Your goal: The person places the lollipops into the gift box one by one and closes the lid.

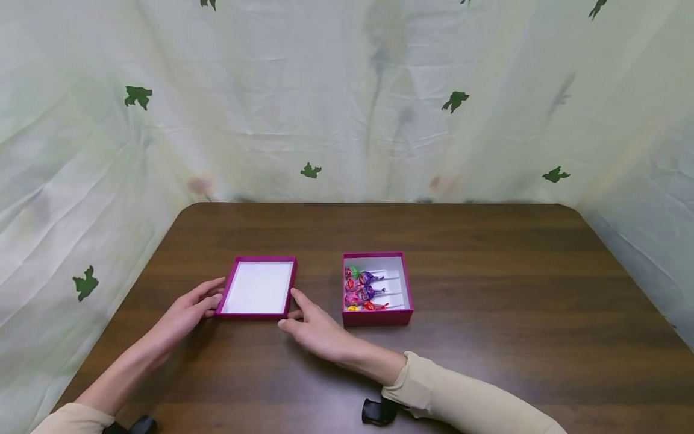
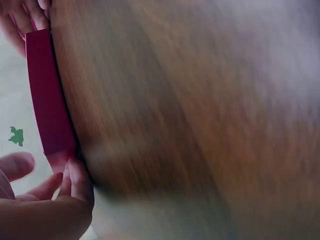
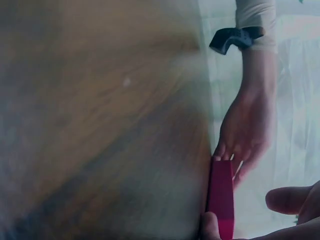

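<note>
Now my left hand (image 1: 187, 310) lies flat on the brown table (image 1: 488, 271), fingers nearly straight, their tips touching the left wall of the shallow magenta lid (image 1: 257, 287). The left wrist view shows those fingertips (image 2: 75, 177) pressed against the lid's near corner rather than wrapped around it. The lid sits open side up, its white inside showing, on the left half of the table.

My right hand (image 1: 317, 328) reaches across from the right, also relaxed and spread, with the index finger lying against the lid's right front corner and the thumb low on the tabletop. I cannot tell from the blurred right wrist view whether the thumb actually pinches the wall; it only shows a fingertip (image 3: 210, 222) touching the magenta edge, with my other hand at the far end.

Just to the right of my right hand, apart from the lid, stands the deeper magenta box (image 1: 376, 288). Lollipops (image 1: 362, 290) in green, purple, pink and red wrappers lie inside it, heads toward its left wall, sticks pointing right.
</note>
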The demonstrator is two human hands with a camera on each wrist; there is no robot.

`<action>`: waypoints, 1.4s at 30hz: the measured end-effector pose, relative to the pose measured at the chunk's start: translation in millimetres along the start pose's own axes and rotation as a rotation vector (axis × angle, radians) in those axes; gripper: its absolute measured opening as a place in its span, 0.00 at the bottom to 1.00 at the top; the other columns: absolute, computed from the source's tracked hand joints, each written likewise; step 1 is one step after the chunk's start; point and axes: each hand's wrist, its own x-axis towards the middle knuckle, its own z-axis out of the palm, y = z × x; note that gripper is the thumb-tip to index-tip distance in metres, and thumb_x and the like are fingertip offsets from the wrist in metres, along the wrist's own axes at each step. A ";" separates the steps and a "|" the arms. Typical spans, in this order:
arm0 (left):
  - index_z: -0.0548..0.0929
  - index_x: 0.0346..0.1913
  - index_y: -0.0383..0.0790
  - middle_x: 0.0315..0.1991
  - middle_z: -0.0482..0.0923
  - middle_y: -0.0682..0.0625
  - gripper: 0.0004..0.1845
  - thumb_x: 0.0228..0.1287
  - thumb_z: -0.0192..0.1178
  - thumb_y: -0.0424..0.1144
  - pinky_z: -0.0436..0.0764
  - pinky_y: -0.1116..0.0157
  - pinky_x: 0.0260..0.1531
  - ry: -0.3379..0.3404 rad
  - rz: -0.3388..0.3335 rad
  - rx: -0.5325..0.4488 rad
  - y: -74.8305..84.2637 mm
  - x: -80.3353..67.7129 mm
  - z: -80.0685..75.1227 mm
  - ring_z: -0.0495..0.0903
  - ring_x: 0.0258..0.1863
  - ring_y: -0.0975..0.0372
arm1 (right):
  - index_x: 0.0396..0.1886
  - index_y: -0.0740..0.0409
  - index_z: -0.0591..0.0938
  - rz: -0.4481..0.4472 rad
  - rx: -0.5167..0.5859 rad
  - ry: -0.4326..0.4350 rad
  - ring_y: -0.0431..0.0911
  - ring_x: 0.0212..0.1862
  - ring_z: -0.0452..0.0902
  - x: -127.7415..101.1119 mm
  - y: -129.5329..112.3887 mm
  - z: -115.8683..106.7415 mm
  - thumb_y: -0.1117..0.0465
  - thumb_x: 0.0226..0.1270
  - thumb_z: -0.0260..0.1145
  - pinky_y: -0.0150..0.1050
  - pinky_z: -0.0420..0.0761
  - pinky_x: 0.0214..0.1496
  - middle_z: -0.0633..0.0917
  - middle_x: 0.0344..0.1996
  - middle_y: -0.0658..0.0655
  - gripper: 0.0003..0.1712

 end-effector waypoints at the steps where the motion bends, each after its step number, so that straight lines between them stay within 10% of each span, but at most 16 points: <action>1: 0.55 0.75 0.31 0.70 0.58 0.29 0.32 0.78 0.44 0.47 0.72 0.62 0.55 -0.004 -0.013 0.007 0.4 -1.0 0.6 0.68 0.62 0.48 | 0.77 0.57 0.58 -0.008 -0.007 -0.002 0.43 0.57 0.75 0.6 0.4 0.4 0.53 0.70 0.61 0.42 0.72 0.61 0.80 0.55 0.57 0.40; 6: 0.55 0.75 0.30 0.73 0.51 0.28 0.33 0.79 0.42 0.49 0.60 0.44 0.62 0.012 -0.067 0.004 3.0 -7.1 4.2 0.54 0.69 0.39 | 0.77 0.58 0.58 -0.029 -0.021 -0.032 0.43 0.60 0.72 -0.8 0.3 1.3 0.56 0.71 0.60 0.38 0.70 0.63 0.76 0.61 0.57 0.39; 14: 0.65 0.71 0.30 0.65 0.68 0.31 0.28 0.79 0.41 0.47 0.76 0.68 0.42 0.139 -0.054 -0.006 5.8 -21.5 13.3 0.74 0.50 0.60 | 0.77 0.58 0.57 -0.102 -0.050 -0.082 0.40 0.66 0.68 -13.7 -4.3 0.7 0.57 0.72 0.57 0.35 0.66 0.66 0.59 0.75 0.51 0.38; 23: 0.65 0.71 0.32 0.59 0.73 0.36 0.29 0.77 0.49 0.48 0.82 0.64 0.40 0.182 -0.004 -0.160 14.2 -39.8 12.2 0.82 0.38 0.60 | 0.78 0.54 0.58 -0.176 -0.001 -0.086 0.38 0.65 0.68 -30.5 -12.4 -5.6 0.59 0.73 0.56 0.32 0.69 0.62 0.55 0.76 0.49 0.35; 31: 0.69 0.67 0.34 0.48 0.81 0.54 0.26 0.73 0.56 0.44 0.82 0.65 0.39 0.162 0.051 -0.360 27.5 -46.7 11.4 0.82 0.38 0.59 | 0.77 0.55 0.58 -0.267 0.062 -0.070 0.38 0.64 0.67 -46.5 -17.1 -15.6 0.63 0.72 0.56 0.29 0.71 0.61 0.56 0.76 0.49 0.36; 42: 0.72 0.63 0.34 0.48 0.81 0.47 0.20 0.73 0.57 0.37 0.82 0.65 0.39 0.102 0.210 -0.480 54.8 -50.6 25.9 0.82 0.37 0.57 | 0.71 0.43 0.67 -0.241 0.078 0.039 0.40 0.58 0.75 -61.9 -31.1 -51.1 0.60 0.73 0.59 0.37 0.76 0.56 0.72 0.62 0.44 0.28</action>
